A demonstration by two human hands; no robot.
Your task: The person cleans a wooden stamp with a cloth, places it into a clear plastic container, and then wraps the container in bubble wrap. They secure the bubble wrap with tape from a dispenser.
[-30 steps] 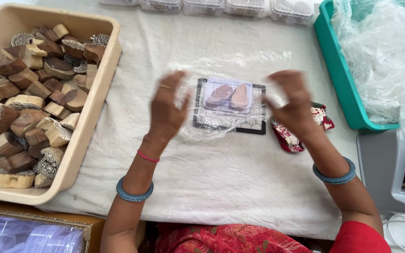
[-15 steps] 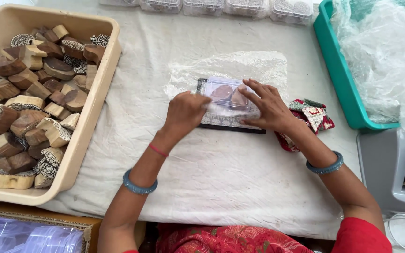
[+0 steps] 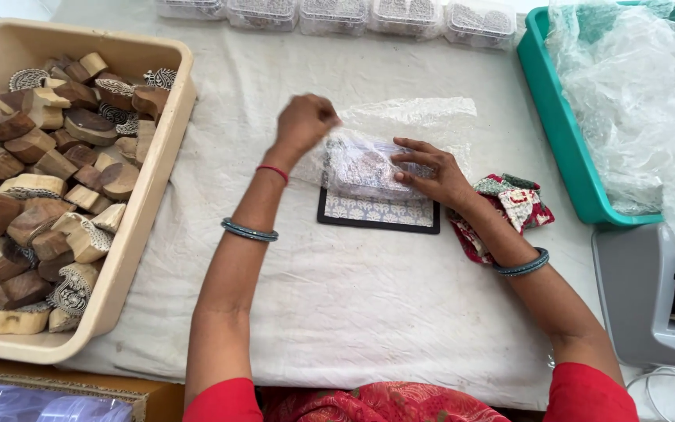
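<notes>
At the middle of the tabletop (image 3: 353,312), a clear plastic box (image 3: 369,168) is lying crosswise in thin wrap (image 3: 423,117) on a patterned card (image 3: 376,212). The right hand (image 3: 431,173) is pressing it with fingers spread flat. The left hand (image 3: 304,121), fingers pinched on the wrap, is lifting the box's left end.

A beige plastic tub (image 3: 162,168) is holding brown carved wooden printing blocks (image 3: 37,187) showing pale, lacy faces. A black-bordered card with a blue-and-white floral print (image 3: 376,212) is lying on the off-white cloth (image 3: 353,305). A red, green and white patterned fabric scrap (image 3: 513,203) is sitting beside a teal plastic tray (image 3: 560,133).
</notes>
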